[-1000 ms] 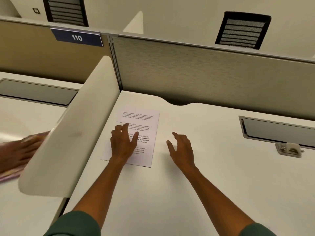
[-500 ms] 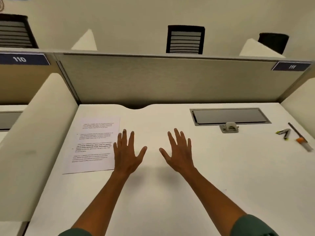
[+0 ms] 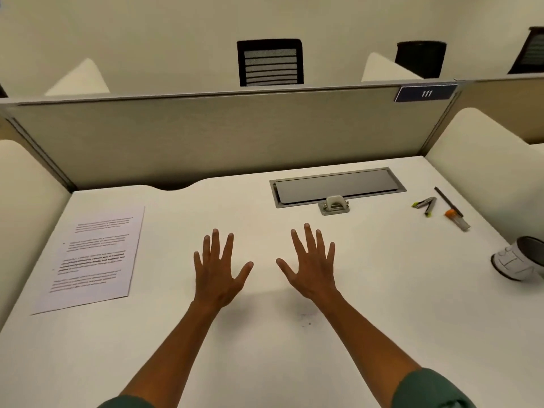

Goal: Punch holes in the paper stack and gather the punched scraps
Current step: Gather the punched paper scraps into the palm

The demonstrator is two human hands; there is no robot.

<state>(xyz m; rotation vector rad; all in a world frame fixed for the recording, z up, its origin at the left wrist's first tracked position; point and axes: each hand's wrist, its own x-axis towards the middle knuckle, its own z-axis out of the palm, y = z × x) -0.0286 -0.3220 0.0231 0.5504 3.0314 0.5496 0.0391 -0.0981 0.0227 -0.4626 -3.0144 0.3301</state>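
The printed paper stack [image 3: 91, 257] lies flat on the white desk [image 3: 265, 348] at the left. A small grey hole punch [image 3: 334, 205] stands further back, just in front of the cable hatch. My left hand [image 3: 219, 269] and my right hand [image 3: 310, 266] hover side by side over the desk's middle, palms down, fingers spread, holding nothing. The left hand is well to the right of the paper and apart from it. The punch is beyond my right fingertips.
A grey cable hatch [image 3: 338, 187] is set into the desk at the back. At the right lie a green-tipped clip [image 3: 425, 205], a dark pencil [image 3: 447, 201], an orange-capped tube [image 3: 457, 220] and a tipped white cup [image 3: 521, 262]. Divider panels enclose three sides.
The view swung right, bringing the punch, pens and cup into sight. My left hand lifted off the paper, and both hands now sit spread over the desk's middle.
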